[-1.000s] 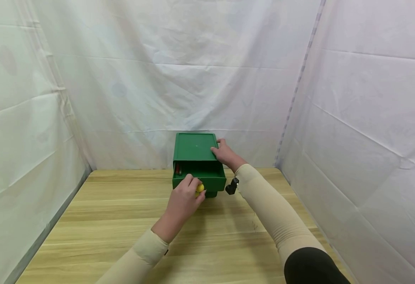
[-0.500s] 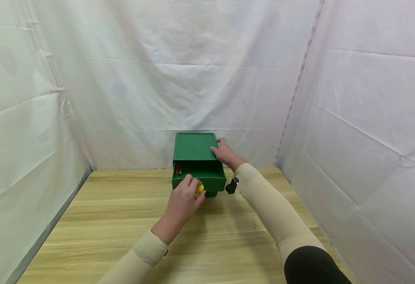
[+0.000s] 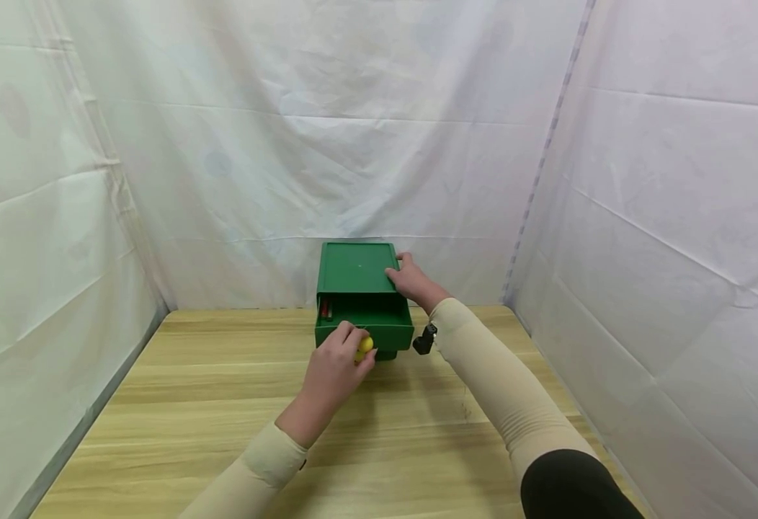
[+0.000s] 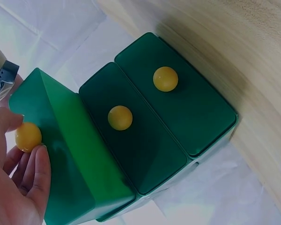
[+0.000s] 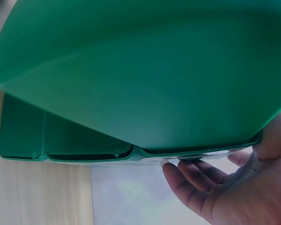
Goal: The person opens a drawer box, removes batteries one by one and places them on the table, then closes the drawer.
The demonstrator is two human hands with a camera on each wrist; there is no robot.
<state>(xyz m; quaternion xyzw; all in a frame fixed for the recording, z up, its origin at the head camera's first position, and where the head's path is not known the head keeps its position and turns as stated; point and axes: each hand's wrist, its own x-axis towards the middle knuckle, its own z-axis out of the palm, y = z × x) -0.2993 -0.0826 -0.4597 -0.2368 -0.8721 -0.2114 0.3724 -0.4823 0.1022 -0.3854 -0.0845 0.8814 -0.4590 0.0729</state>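
Observation:
A green cabinet (image 3: 356,267) with three stacked drawers stands on the wooden table, its top drawer (image 3: 395,336) pulled out toward me. The thumb and fingers of my left hand (image 3: 335,364) pinch the round yellow knob (image 4: 28,137) on that drawer's front. My right hand (image 3: 413,280) grips the cabinet's upper right edge, thumb on top; the right wrist view shows its fingers (image 5: 192,183) against the side wall. Small red things (image 3: 325,309) lie inside the open drawer at the left. In the left wrist view the middle drawer (image 4: 145,159) and bottom drawer (image 4: 196,117) are closed.
The wooden table (image 3: 223,404) extends in front of and beside the cabinet. White sheeting (image 3: 327,144) hangs close behind the cabinet and along both sides. A small black device (image 3: 425,339) is strapped at my right wrist.

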